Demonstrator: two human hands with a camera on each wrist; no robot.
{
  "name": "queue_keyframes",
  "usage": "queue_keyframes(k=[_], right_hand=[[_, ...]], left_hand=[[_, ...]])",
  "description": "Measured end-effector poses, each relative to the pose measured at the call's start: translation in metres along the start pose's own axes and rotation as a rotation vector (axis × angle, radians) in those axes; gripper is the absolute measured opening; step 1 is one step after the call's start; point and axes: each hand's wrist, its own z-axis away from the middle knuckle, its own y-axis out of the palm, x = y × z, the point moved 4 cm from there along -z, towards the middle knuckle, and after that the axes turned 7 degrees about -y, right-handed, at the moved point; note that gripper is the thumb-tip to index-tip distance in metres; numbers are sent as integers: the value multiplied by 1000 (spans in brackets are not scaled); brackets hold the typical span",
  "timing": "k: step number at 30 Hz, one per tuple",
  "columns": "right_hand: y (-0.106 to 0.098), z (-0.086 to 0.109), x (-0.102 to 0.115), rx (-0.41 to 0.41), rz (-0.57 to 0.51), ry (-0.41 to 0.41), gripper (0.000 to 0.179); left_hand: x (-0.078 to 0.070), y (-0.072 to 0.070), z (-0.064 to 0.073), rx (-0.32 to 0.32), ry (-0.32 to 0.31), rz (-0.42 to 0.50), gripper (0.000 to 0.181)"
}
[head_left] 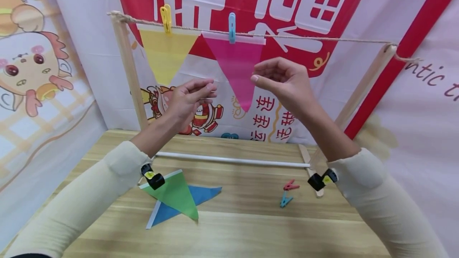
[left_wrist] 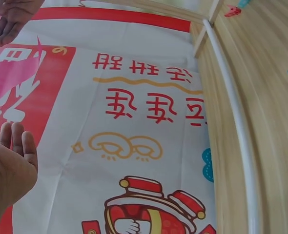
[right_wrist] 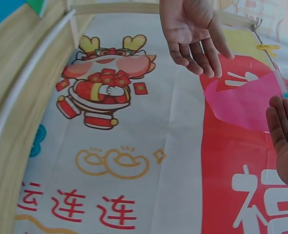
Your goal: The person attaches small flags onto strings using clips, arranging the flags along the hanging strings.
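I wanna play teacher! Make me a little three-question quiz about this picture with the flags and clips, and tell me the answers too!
1. Pick one: what colour is the small plastic clothespin holding the pink triangular flag on the thin beige twine?
A) red
B) light blue
C) yellow

2. True or false: the green triangular flag partly covers the blue triangular flag.

3. Count: how many clothespins can you see lying on the wood-grain tabletop?

Key:
1. B, light blue.
2. True; the green one lies on top.
3. Two: a red plastic clothespin and a teal plastic clothespin.
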Motion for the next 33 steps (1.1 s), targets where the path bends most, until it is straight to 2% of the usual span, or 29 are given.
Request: queue_keyframes(k=[6, 13, 18, 23, 28, 33], right_hand=[[-2, 20, -16, 5, 2, 30, 40], [-4, 39, -33, 39, -38, 35, 33], [-8, 57, -44, 53, -14, 72, 30], [-8, 75, -54, 86, 28, 136, 27], [-8, 91, -66, 116, 21, 187, 26], [-10, 108, -78, 137, 50, 233, 28]], left_hand=[[12, -8, 3, 17, -36, 40, 36], [23, -15, 9, 13, -56, 6, 26], [30, -22, 14, 10, -87, -10, 22], [38, -32, 21, -10, -110, -74, 25], [50, -40, 28, -30, -158, -128, 25], [62, -49, 34, -36, -198, -198, 34]])
